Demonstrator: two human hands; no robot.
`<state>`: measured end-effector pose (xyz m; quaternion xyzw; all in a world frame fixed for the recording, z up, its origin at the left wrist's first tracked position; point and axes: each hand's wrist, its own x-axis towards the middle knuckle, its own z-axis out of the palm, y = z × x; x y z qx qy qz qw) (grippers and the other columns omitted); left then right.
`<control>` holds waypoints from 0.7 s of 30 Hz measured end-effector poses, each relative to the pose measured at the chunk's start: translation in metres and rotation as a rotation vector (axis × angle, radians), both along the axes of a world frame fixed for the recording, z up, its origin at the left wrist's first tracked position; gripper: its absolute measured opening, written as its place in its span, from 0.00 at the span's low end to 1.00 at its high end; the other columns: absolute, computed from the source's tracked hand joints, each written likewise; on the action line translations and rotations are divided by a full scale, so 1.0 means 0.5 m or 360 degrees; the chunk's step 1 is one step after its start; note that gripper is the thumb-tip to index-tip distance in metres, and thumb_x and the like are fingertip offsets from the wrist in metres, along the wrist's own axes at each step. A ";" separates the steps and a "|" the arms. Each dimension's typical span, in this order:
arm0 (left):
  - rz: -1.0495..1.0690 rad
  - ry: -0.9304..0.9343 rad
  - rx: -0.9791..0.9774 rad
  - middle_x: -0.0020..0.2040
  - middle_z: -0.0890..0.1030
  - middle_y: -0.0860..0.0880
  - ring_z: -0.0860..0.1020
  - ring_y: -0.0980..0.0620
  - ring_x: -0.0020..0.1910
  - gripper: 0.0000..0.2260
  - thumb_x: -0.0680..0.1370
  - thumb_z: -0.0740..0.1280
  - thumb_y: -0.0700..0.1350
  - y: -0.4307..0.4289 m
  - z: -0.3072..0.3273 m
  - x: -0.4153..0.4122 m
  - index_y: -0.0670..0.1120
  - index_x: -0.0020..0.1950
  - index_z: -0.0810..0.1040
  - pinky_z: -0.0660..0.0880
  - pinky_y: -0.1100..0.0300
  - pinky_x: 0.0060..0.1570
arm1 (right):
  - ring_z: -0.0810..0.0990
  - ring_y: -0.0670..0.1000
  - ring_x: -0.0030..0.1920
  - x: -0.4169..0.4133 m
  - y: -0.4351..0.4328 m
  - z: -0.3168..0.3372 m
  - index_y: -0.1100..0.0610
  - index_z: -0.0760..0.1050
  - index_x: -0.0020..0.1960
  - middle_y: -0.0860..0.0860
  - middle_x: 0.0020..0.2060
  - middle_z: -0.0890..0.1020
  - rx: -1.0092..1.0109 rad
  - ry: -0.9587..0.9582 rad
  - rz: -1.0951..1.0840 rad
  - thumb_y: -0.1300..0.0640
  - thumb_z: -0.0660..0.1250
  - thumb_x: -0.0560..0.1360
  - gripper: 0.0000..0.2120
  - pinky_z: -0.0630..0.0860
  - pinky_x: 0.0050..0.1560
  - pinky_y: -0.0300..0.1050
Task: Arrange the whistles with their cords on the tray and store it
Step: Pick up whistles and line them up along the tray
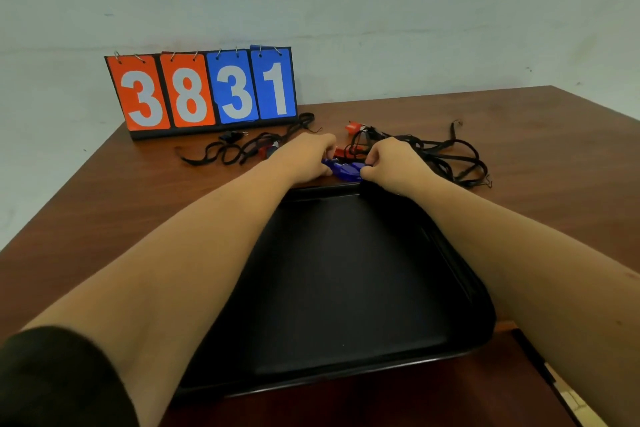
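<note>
Both our hands at the blue whistles beyond the tray

Nearest us, a smooth black tray (346, 288) with rounded corners lies on the brown wood table (121, 201). Just past its far rim, our left hand (308, 156) and right hand (391, 161) curl their fingers onto glossy blue whistles (344, 170). Tangled black cords (450, 156) sprawl to the right. A scoreboard (204, 90) stands far left.
</note>
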<state>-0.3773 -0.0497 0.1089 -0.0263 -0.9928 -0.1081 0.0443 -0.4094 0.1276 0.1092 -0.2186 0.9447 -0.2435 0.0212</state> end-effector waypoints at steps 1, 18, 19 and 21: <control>0.0023 0.0018 0.0041 0.57 0.79 0.46 0.76 0.51 0.51 0.13 0.77 0.69 0.45 -0.003 -0.001 0.003 0.48 0.59 0.72 0.72 0.59 0.48 | 0.80 0.50 0.42 0.002 0.002 0.003 0.59 0.81 0.49 0.55 0.44 0.83 -0.0036 -0.0005 0.0003 0.56 0.70 0.75 0.07 0.79 0.46 0.44; 0.0526 0.0248 0.0728 0.59 0.75 0.44 0.75 0.47 0.50 0.15 0.82 0.56 0.48 -0.012 0.037 -0.010 0.47 0.68 0.66 0.73 0.53 0.48 | 0.78 0.48 0.42 -0.008 0.053 0.007 0.60 0.73 0.53 0.54 0.48 0.80 -0.0449 -0.0025 -0.0356 0.58 0.70 0.76 0.09 0.71 0.36 0.37; 0.0648 0.0387 0.0630 0.58 0.76 0.41 0.76 0.43 0.50 0.15 0.81 0.55 0.43 -0.019 0.035 -0.009 0.44 0.68 0.66 0.74 0.50 0.47 | 0.76 0.47 0.40 -0.013 0.057 0.005 0.61 0.74 0.55 0.54 0.48 0.80 -0.0448 0.0007 -0.0389 0.58 0.70 0.76 0.11 0.69 0.35 0.36; 0.0654 0.0624 0.0447 0.55 0.75 0.40 0.75 0.41 0.51 0.16 0.80 0.56 0.36 -0.025 0.039 -0.004 0.39 0.68 0.66 0.74 0.45 0.50 | 0.75 0.46 0.40 -0.021 0.064 0.002 0.60 0.73 0.56 0.54 0.49 0.79 -0.0477 0.0042 -0.0417 0.59 0.70 0.75 0.12 0.69 0.35 0.36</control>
